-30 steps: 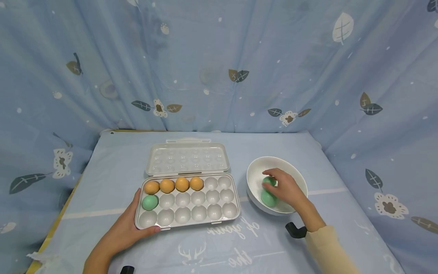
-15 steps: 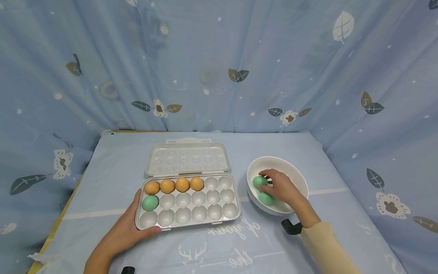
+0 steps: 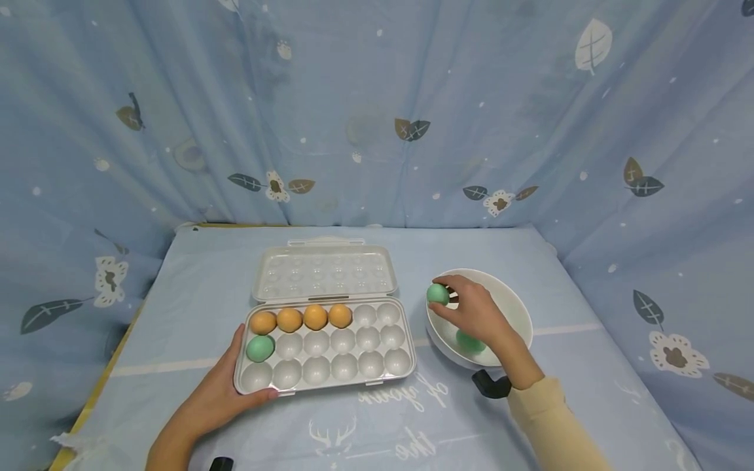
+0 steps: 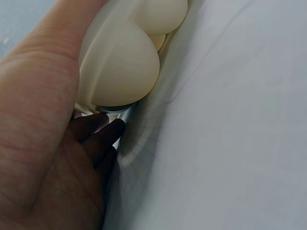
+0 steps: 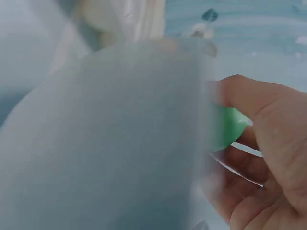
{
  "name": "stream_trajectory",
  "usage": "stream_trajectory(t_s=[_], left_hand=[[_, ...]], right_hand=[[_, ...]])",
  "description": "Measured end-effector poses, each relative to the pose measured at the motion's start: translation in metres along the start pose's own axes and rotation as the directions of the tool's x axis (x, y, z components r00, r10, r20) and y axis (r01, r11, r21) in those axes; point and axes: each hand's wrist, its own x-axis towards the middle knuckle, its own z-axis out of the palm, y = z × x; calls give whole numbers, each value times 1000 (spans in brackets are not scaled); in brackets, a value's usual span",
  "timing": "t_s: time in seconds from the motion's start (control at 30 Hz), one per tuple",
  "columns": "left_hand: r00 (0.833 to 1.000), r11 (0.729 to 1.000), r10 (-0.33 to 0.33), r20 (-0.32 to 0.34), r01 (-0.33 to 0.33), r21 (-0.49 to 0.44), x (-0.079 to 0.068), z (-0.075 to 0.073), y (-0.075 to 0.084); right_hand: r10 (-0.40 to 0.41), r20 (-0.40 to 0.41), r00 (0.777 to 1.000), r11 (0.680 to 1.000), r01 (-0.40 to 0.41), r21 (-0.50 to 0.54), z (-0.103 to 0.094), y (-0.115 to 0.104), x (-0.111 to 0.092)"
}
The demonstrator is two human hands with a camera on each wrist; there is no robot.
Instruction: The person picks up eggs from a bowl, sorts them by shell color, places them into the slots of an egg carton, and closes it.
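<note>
My right hand pinches a green toy egg between thumb and fingertips, over the left rim of a white bowl. A second green egg lies low in the bowl, partly behind the wrist. In the right wrist view the blurred bowl wall hides part of the held egg. My left hand grips the left end of an egg box, thumb along its front edge. The left wrist view shows fingers at the box's rounded underside. One green egg sits in the middle row's left cup.
Several orange eggs fill the left part of the box's back row. The clear lid lies folded back behind it. Black wrist mounts show by both wrists. Blue patterned curtains stand behind the cloth-covered table.
My right hand has taken hold of a green egg inside the bowl and lifted it up and left to the rim. The left hand and egg box have stayed put.
</note>
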Motion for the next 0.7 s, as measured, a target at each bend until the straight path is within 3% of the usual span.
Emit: stream_trajectory(t_s=[0.17,0.37,0.53,0.7], left_hand=[[1000,1000,15,-8,-15,-7,-1,-1,0],[1000,1000,2,-6,-3,-11,-1,0,-2],[1000,1000,-25,5,25,-12,0,1,-4],[999,999,-40,12,40,12,0,-1,-4]], right_hand=[[-77,-27,997,995,79,56,9,-28,9],[-189,41,981,978,184,101,49,-69,23],[-314,102,944,943,297,151,86,-107,37],[-398,133,908,917,388,99,124,-144,44]])
